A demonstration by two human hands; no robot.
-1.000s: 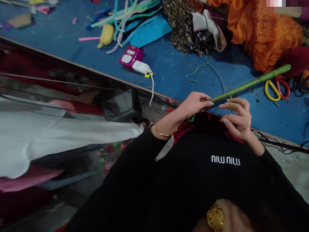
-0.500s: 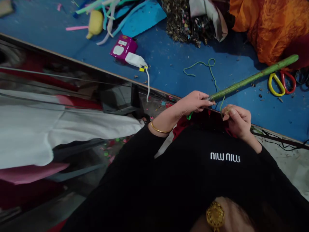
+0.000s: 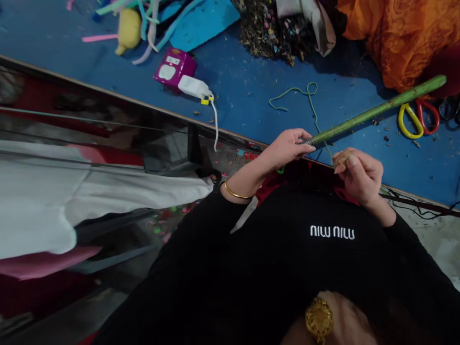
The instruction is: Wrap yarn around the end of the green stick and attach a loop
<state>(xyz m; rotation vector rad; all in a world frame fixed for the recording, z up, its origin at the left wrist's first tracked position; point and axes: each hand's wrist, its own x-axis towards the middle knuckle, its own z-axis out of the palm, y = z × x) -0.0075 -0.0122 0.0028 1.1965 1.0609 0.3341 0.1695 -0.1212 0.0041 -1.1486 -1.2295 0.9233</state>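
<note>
A long green stick [image 3: 377,111], stem-like, slants across the table's front edge. Its near end sits in my left hand [image 3: 289,144], whose fingers are closed round it; dark turns of something thin show at the grip. Green yarn [image 3: 314,111] lies in a loose loop on the table and passes under the stick towards my right hand [image 3: 359,173]. That hand is pinched shut just right of the stick's near end, with the yarn running to its fingertips. A bit of bright green [image 3: 281,169] shows below my left hand.
Yellow-and-red-handled scissors [image 3: 410,120] lie beside the stick's far end on the blue table [image 3: 237,91]. Left of them are a purple socket box [image 3: 175,69] with a white plug, a yellow object [image 3: 129,28] and coloured strips. Orange cloth [image 3: 409,43] lies at the back right.
My right hand has moved a little to the right, away from the left, drawing the yarn. My left hand keeps hold of the stick. The whole view has shifted slightly.
</note>
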